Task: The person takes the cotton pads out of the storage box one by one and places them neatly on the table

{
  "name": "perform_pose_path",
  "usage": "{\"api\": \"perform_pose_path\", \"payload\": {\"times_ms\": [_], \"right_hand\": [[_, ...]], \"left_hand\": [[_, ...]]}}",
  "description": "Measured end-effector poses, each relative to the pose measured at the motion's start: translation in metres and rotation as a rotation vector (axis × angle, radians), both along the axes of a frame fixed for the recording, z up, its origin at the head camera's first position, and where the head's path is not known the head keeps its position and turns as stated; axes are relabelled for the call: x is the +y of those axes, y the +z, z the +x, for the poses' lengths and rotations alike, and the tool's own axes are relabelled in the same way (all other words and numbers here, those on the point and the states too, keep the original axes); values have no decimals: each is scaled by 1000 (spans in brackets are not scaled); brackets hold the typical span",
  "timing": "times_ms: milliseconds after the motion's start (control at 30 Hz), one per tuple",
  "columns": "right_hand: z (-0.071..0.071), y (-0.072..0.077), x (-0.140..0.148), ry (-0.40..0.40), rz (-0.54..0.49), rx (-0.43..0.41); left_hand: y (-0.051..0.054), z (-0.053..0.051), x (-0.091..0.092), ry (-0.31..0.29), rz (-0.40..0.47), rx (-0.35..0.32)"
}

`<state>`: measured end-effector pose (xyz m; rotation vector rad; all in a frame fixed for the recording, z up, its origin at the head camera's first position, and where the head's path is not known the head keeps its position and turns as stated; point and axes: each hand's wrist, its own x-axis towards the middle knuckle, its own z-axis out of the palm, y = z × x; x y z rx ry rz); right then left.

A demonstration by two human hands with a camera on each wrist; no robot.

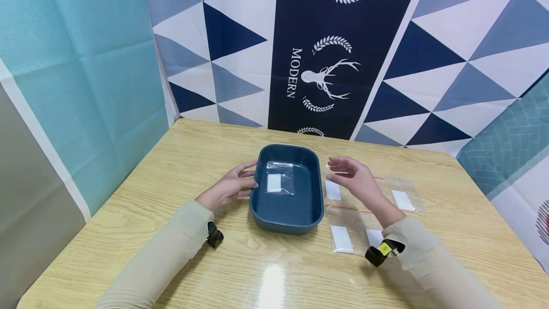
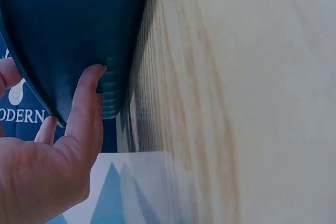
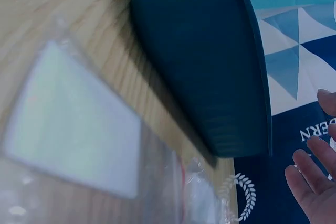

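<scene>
A dark blue rectangular bin (image 1: pixel 286 225) stands on the table with one clear zip bag (image 1: pixel 286 185), holding a white card, lying flat inside it. My left hand (image 1: pixel 231 185) rests against the bin's left side. In the left wrist view its fingers (image 2: pixel 84 98) touch the outer wall and rim, fairly straight. To the right of the bin, my right hand (image 1: pixel 353 178) hovers above the clear bags with fingers loosely bent, holding nothing. Below it lie several zip bags, each with a white card, one of them a near bag (image 1: pixel 341 239).
The bin and bags stand on a light wood-grain table (image 1: pixel 206 271). Another bag (image 1: pixel 402 200) lies at the right of the group. A patterned cloth (image 1: pixel 240 27) hangs behind the table's far edge, and a teal cloth (image 1: pixel 98 61) hangs at the left.
</scene>
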<state>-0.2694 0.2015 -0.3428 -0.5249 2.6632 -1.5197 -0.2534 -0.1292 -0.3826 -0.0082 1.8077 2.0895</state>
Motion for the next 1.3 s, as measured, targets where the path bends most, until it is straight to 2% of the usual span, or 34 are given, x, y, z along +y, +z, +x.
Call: {"api": "perform_pose_path", "payload": {"times_ms": [233,700,1033,1300], "right_hand": [[-9,9,-18,12,-18,-28],[-26,26,-48,-19,-42,-87],[-41,26,-71,-25,-113,-67],[-51,22,-90,-14,-126,-66]], "left_hand": [[-1,0,-1,-8,-1,10],[-2,-1,-1,-16,2,7],[0,-1,-1,-17,9,5],[0,-1,0,5,1,-6]]}}
